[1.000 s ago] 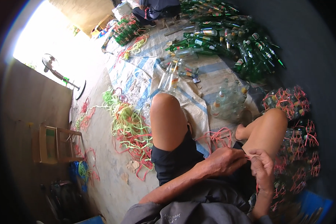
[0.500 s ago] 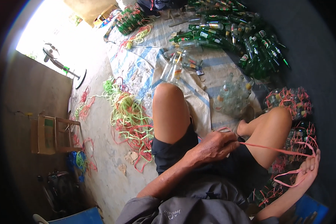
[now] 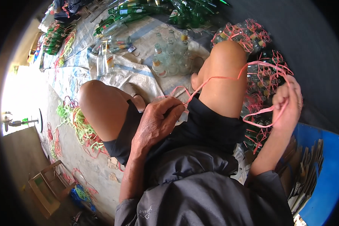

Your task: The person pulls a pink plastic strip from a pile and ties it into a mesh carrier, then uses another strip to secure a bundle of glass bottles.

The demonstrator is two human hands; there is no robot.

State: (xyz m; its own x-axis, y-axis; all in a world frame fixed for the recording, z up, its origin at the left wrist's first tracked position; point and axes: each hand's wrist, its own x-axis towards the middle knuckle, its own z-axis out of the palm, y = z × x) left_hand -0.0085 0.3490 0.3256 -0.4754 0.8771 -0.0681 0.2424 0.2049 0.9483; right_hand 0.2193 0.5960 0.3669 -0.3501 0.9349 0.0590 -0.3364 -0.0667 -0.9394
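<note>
Pink plastic twine (image 3: 223, 77) runs slack over my right thigh between my two hands. My left hand (image 3: 158, 119) is closed on one stretch of it above my lap, its back toward me. At the right, my right hand (image 3: 289, 97) is raised with its fingers curled round the twine, and a loop hangs below it. Beyond my left hand, several clear glass bottles (image 3: 172, 56) stand upright in a close group between my feet. Bottle bundles (image 3: 265, 77) bound with pink twine lie beside my right leg, partly hidden by it.
Green bottles (image 3: 188, 15) lie heaped at the far side of the striped tarp (image 3: 139, 69). A tangle of green and pink twine (image 3: 79, 124) covers the floor at left. A blue box (image 3: 320, 173) with flattened cardboard stands at right; a person (image 3: 66, 9) is far left.
My view has swung to the right. The twine, stretched fairly straight between my hands before, now sags in a curve. My right hand has risen, still gripping it.
</note>
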